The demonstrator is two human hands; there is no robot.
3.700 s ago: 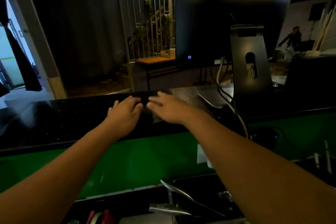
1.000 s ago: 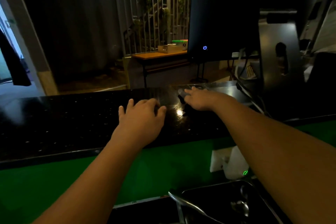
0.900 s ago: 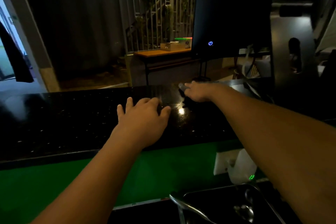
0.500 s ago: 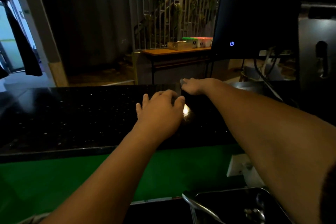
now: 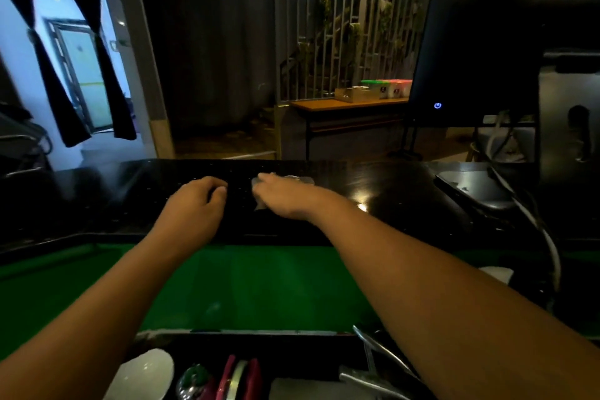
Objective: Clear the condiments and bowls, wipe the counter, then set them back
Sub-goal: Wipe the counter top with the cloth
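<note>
As the right hand (image 5: 285, 196) presses the cloth (image 5: 298, 179) with a flat grip, the table (image 5: 389, 185) runs leftward past the empty, half-curled left hand (image 5: 194, 204).

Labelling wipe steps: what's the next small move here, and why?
Likely sweep the cloth left along the counter with the right hand: the hand lies flat on it, and bare counter stretches left past the left hand.
</note>
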